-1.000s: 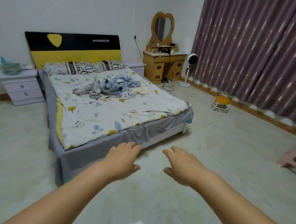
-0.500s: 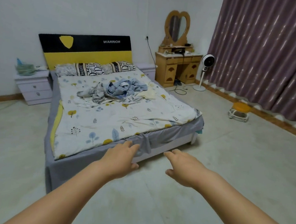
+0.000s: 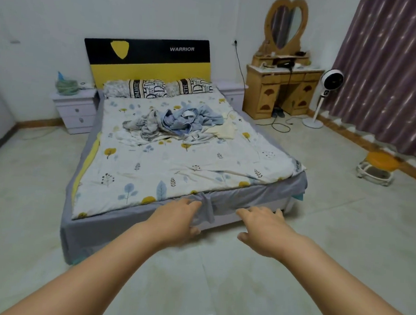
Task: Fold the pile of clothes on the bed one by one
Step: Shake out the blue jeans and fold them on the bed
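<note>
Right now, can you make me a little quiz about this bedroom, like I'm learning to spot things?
1. True or false: the pile of clothes is already folded.
2. What stands beside the curtain? A) fan B) bicycle C) ladder
3. Fill in: the left hand and right hand hold ____.

Key: 1 false, the clothes lie crumpled on the bed. 2 A, the fan. 3 nothing; both are open, reaching forward.

A bed [image 3: 223, 208] with a leaf-print quilt [image 3: 189, 166] stood on a tiled floor. A pile of clothes [image 3: 177, 123] lay mid-quilt, two pillows [image 3: 157, 88] beside the headboard.
</note>
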`<state>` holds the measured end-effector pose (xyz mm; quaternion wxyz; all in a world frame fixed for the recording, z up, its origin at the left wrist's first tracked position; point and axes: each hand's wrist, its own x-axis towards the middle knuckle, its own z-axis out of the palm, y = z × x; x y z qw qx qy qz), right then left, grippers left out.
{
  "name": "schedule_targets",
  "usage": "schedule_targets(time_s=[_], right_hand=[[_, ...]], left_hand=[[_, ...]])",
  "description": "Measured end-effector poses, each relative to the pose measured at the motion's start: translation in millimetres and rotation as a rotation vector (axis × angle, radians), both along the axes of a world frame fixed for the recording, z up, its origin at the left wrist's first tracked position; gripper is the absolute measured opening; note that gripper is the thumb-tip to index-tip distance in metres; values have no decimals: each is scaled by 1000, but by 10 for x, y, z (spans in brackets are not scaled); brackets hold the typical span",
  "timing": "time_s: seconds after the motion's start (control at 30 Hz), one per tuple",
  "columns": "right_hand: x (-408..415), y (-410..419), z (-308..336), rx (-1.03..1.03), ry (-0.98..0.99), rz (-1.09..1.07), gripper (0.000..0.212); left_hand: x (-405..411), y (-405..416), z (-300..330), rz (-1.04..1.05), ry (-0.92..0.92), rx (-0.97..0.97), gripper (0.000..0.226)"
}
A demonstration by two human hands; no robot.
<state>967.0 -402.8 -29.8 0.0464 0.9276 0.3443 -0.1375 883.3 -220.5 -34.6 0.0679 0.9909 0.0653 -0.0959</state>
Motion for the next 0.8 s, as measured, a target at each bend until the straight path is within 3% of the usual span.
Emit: schedule_targets(time_s=[0.53, 0.8], right_hand=[[1942, 670, 62, -20, 5, 20, 38], [3087, 1145, -34, -25, 0, 138, 47]], left_hand=[[1963, 620, -10, 45, 23, -31, 56], [2802, 968, -98, 157, 38, -29, 63]])
